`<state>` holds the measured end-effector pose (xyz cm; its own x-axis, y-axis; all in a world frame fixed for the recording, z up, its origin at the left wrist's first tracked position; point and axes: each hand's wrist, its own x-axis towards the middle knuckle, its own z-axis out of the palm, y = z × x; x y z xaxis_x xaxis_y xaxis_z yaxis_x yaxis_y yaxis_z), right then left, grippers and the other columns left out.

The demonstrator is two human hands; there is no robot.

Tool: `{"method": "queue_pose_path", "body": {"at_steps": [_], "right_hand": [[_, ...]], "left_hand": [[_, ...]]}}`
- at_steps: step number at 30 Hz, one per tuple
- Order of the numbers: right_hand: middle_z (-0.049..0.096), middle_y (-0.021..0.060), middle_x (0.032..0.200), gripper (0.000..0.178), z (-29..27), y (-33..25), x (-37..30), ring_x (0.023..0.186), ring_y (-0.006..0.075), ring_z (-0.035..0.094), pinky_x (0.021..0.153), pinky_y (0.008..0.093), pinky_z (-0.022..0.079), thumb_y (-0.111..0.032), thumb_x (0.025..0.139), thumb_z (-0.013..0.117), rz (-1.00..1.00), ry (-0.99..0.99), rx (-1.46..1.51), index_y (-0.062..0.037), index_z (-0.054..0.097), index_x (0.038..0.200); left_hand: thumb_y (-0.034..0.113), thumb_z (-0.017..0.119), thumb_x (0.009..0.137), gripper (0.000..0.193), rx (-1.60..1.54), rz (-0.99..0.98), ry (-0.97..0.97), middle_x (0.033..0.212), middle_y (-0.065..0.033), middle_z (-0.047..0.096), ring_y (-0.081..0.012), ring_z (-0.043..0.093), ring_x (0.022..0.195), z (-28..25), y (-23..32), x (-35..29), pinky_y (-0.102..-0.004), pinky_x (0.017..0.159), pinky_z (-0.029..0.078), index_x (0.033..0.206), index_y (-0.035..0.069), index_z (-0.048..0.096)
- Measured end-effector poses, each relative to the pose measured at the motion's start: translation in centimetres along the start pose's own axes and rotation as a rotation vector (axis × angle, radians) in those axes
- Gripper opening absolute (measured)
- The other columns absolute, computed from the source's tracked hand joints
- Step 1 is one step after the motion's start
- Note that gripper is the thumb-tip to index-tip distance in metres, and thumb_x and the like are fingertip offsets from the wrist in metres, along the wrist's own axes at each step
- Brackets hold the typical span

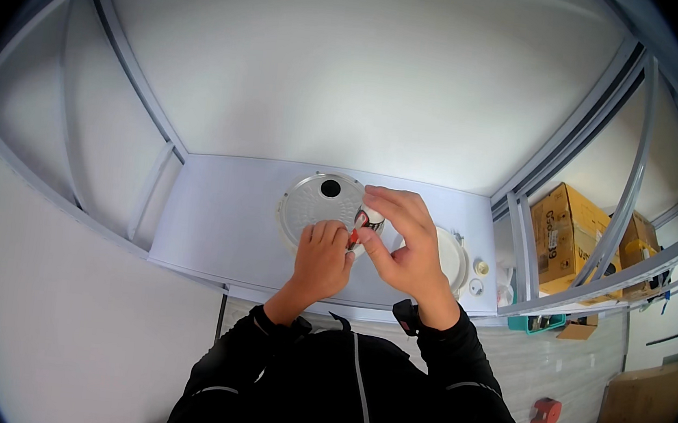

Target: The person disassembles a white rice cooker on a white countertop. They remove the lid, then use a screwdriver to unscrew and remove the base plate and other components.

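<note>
Plate rim (284, 209) by left hand (321, 257), tabletop (219, 224) leftward

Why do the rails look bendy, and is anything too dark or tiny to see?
In the head view, a fisheye lens bows the right-side rail and corners go black; in the head view too, the black jacket shows little detail, and the small red-and-white thing between the left hand and right hand is hard to make out.

Small container (370, 214); white and red
</note>
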<state>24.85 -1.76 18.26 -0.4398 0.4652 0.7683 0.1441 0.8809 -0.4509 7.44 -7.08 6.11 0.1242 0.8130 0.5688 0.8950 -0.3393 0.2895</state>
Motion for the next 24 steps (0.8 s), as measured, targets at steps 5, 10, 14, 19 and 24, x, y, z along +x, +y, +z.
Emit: {"method": "queue_pose_path", "body": {"at_steps": [5, 10, 14, 19, 24], "right_hand": [[0.070, 0.0174, 0.127, 0.044, 0.8, 0.5, -0.8, 0.107, 0.0311, 0.071, 0.092, 0.0373, 0.057, 0.000, 0.085, 0.080, 0.129, 0.057, 0.074, -0.0007, 0.072, 0.128], [0.070, 0.0178, 0.124, 0.048, 1.0, -0.2, -0.5, 0.108, 0.0306, 0.072, 0.093, 0.0365, 0.056, 0.000, 0.085, 0.082, 0.138, 0.130, 0.127, -0.0010, 0.070, 0.131], [0.069, 0.0200, 0.128, 0.054, 1.0, 0.4, -1.3, 0.113, 0.0310, 0.070, 0.096, 0.0370, 0.056, 0.002, 0.086, 0.078, 0.136, 0.049, 0.004, 0.0006, 0.066, 0.138], [0.067, 0.0201, 0.125, 0.054, 1.6, 0.2, -1.0, 0.103, 0.0327, 0.067, 0.089, 0.0380, 0.056, 0.000, 0.085, 0.078, 0.164, 0.116, 0.145, 0.0008, 0.065, 0.138], [0.069, 0.0199, 0.124, 0.056, 1.5, 0.1, -1.3, 0.104, 0.0297, 0.069, 0.095, 0.0378, 0.054, 0.003, 0.088, 0.076, 0.148, 0.057, -0.026, 0.0019, 0.060, 0.142]], "left_hand": [[0.014, 0.078, 0.078, 0.035, -0.025, -0.015, -0.026, 0.115, -0.0107, 0.058, -0.0315, 0.056, 0.110, 0.1, -0.1, 0.0, -0.0457, 0.093, 0.040, 0.107, 0.006, 0.060], [0.015, 0.078, 0.079, 0.032, -0.048, -0.042, -0.051, 0.114, -0.0095, 0.058, -0.0308, 0.056, 0.108, -0.1, 0.0, 0.0, -0.0454, 0.092, 0.040, 0.104, 0.007, 0.060], [0.015, 0.078, 0.079, 0.031, -0.035, -0.021, -0.010, 0.113, -0.0090, 0.058, -0.0304, 0.055, 0.107, 0.3, -0.1, -0.1, -0.0450, 0.091, 0.040, 0.103, 0.007, 0.060], [0.015, 0.078, 0.080, 0.030, -0.048, -0.044, -0.010, 0.113, -0.0087, 0.058, -0.0302, 0.055, 0.107, 0.3, 0.0, -0.1, -0.0447, 0.091, 0.040, 0.103, 0.007, 0.060], [0.015, 0.078, 0.080, 0.030, -0.051, -0.040, -0.010, 0.113, -0.0082, 0.058, -0.0302, 0.055, 0.106, 0.2, 0.0, -0.2, -0.0444, 0.091, 0.040, 0.103, 0.008, 0.060]]}}
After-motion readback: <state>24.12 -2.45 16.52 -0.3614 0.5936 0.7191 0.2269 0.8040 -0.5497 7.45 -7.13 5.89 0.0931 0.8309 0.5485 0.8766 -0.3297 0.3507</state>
